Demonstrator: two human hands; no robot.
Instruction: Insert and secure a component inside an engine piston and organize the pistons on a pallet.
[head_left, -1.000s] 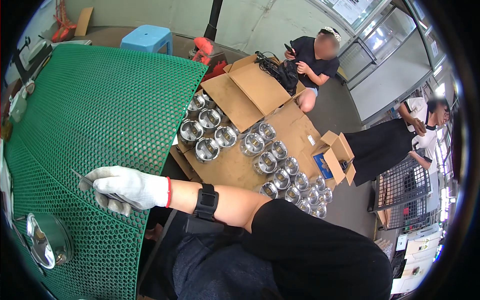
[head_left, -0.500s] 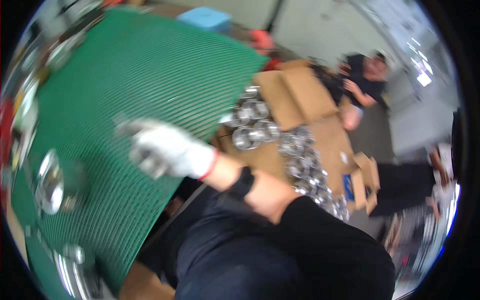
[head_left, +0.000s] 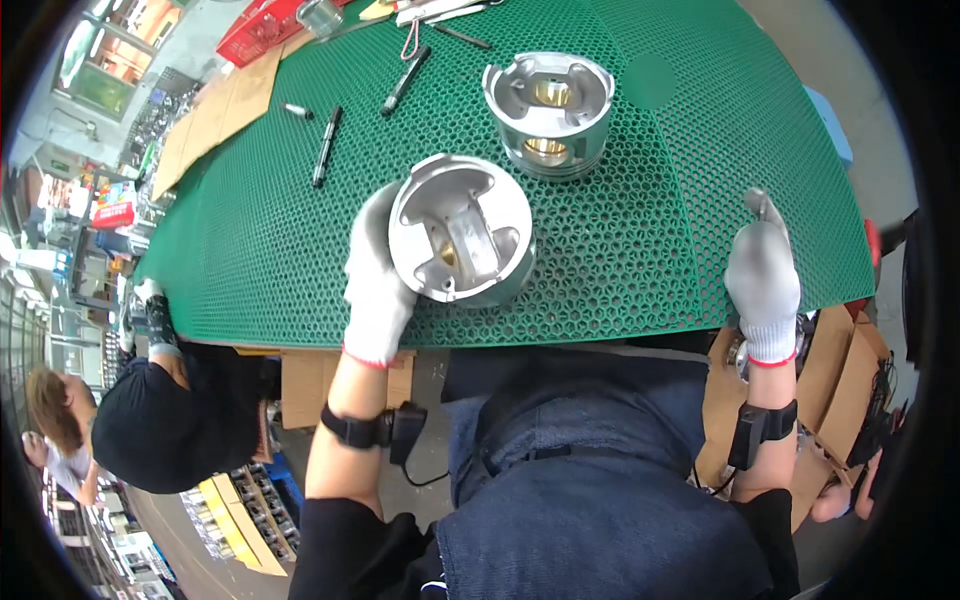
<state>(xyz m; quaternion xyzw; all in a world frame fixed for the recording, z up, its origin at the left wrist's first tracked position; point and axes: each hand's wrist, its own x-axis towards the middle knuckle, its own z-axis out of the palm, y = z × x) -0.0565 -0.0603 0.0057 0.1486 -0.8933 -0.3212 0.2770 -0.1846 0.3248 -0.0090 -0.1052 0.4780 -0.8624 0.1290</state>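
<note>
My left hand (head_left: pixel 377 285), in a white glove with a red cuff edge, grips the left side of a silver metal piston (head_left: pixel 470 225). The piston's hollow end faces up, showing a brass-coloured bushing inside; most of my fingers are hidden behind it. Just beyond stands a second piston (head_left: pixel 548 118), hollow end up, with brass-coloured bushings in its pin holes. Far to the right, my gloved right hand (head_left: pixel 764 275) is over the mat near its front edge, holding nothing, fingers stretched away from me. Grey smudges mark that glove.
Green perforated matting (head_left: pixel 620 270) covers the table. Black marker pens (head_left: pixel 326 147) lie at the left, near flattened cardboard (head_left: pixel 215 115) and a red basket (head_left: pixel 265 30). A co-worker (head_left: pixel 180 420) is close on my left. Cardboard boxes (head_left: pixel 840 365) stand below the right edge.
The view has swung from my right side, with its boxes and metal parts, to the table ahead. Both hands now show, the left one gripping a piston.
</note>
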